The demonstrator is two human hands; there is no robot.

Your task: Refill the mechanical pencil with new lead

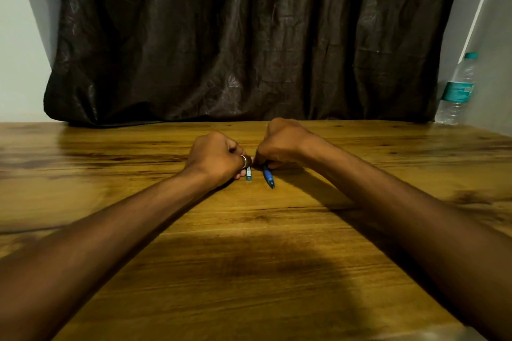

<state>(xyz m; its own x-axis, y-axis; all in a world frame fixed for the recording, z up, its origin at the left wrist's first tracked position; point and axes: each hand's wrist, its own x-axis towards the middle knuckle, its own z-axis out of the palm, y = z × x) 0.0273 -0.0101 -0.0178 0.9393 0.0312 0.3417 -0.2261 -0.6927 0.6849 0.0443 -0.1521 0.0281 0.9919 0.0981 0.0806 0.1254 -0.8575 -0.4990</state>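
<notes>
My left hand, with a ring on one finger, is closed around a small greenish lead case whose lower end sticks out below the fingers. My right hand is closed on a blue mechanical pencil, and the pencil's tip points toward me just above the wooden table. The two hands meet fingertip to fingertip at the middle of the table. The upper ends of the pencil and the case are hidden inside the fists. No loose lead can be made out.
A clear plastic water bottle with a teal label and cap stands at the table's far right corner by the wall. A dark curtain hangs along the table's far edge.
</notes>
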